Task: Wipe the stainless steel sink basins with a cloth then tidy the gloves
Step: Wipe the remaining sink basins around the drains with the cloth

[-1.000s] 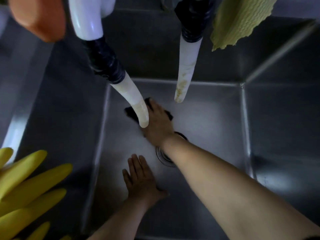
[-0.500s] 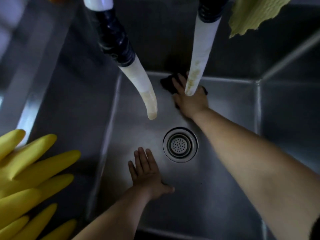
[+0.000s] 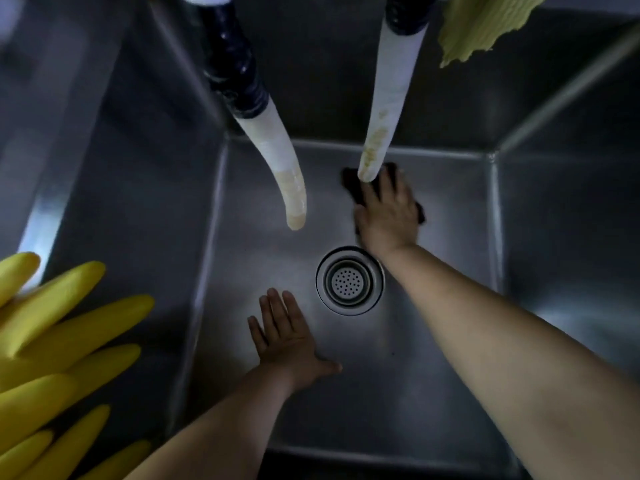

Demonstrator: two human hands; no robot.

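Observation:
I look down into a deep stainless steel sink basin (image 3: 433, 358) with a round drain strainer (image 3: 349, 280) in its floor. My right hand (image 3: 388, 216) presses a dark cloth (image 3: 349, 176) flat on the basin floor near the back wall, just beyond the drain. My left hand (image 3: 287, 337) rests flat on the floor in front of the drain, fingers spread, holding nothing. Yellow rubber gloves (image 3: 59, 355) hang over the basin's left rim at the lower left.
Two white tap hoses with dark collars hang into the basin: a curved one (image 3: 277, 161) at the left and a straight one (image 3: 388, 109) whose tip hides part of the cloth. A yellow-green cloth (image 3: 481, 26) hangs at the top right.
My right hand slid the dark cloth from the left of the drain back to the rear wall, then a little right along it. My left hand stayed flat in place.

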